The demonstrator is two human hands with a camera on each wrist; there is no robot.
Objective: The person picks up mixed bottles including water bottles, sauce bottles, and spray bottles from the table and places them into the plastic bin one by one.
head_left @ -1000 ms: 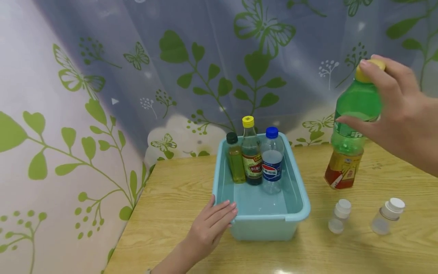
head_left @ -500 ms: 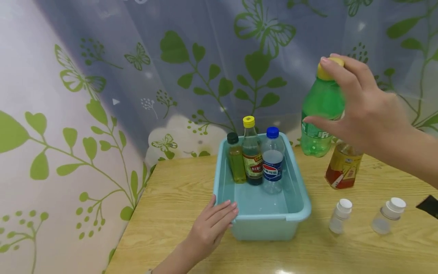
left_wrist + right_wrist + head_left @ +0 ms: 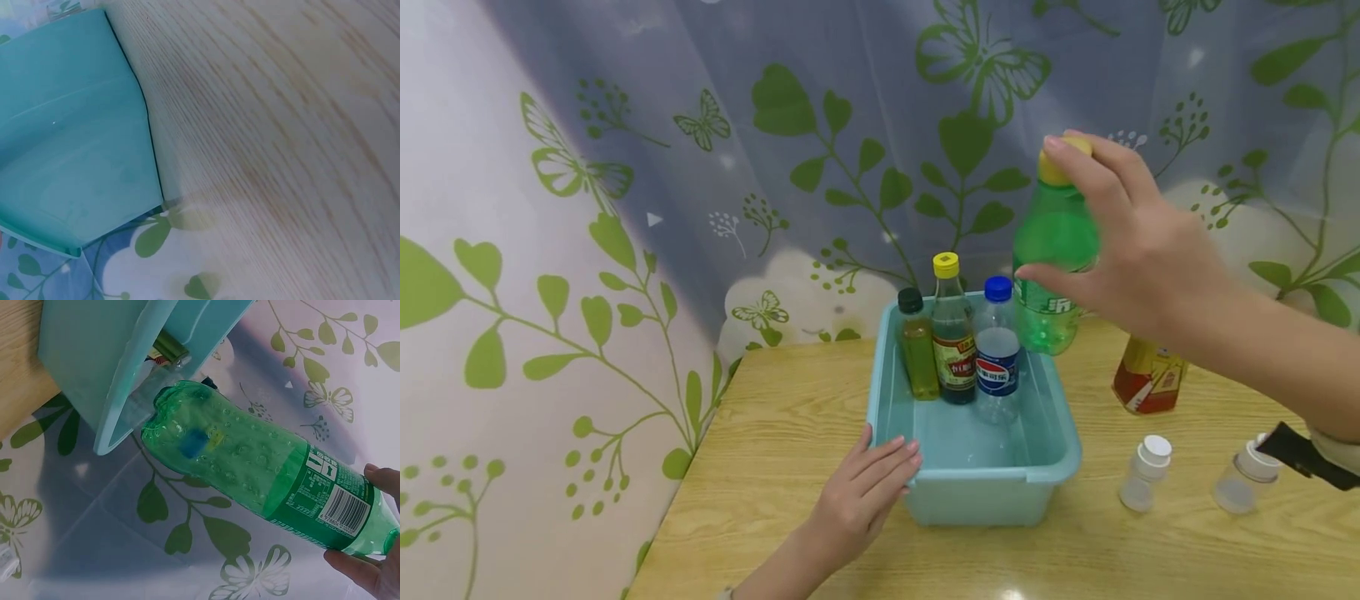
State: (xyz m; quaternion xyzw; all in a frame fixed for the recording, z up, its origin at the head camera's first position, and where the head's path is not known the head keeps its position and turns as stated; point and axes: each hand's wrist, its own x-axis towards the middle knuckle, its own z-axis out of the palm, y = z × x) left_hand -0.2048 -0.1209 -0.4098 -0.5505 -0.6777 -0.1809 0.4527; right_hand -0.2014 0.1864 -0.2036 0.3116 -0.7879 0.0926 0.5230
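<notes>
My right hand [image 3: 1138, 242] grips a green plastic soda bottle [image 3: 1051, 229] near its yellow cap, holding it raised at the right rim of a light blue bin [image 3: 977, 502]. In the right wrist view the bottle's base [image 3: 175, 422] overlaps the bin's edge. My left hand [image 3: 853, 492] rests with straight fingers on the bin's front left corner. Three bottles stand in the bin: a small dark-capped one with yellow-green liquid [image 3: 919, 358], a yellow-capped one with dark liquid [image 3: 953, 367], and a blue-capped Pepsi bottle [image 3: 997, 375]. The left wrist view shows only the bin's side [image 3: 75, 144].
Right of the bin, a bottle with a red and yellow label [image 3: 1150, 383] stands partly hidden behind my right forearm. Two small white-capped bottles [image 3: 1142, 483] stand nearer the front on the wooden table [image 3: 775, 417]. A patterned curtain [image 3: 850, 125] hangs behind.
My right hand has carried the green soda bottle leftward from beside the red and yellow labelled bottle to the bin's right rim. The left hand has stayed on the bin.
</notes>
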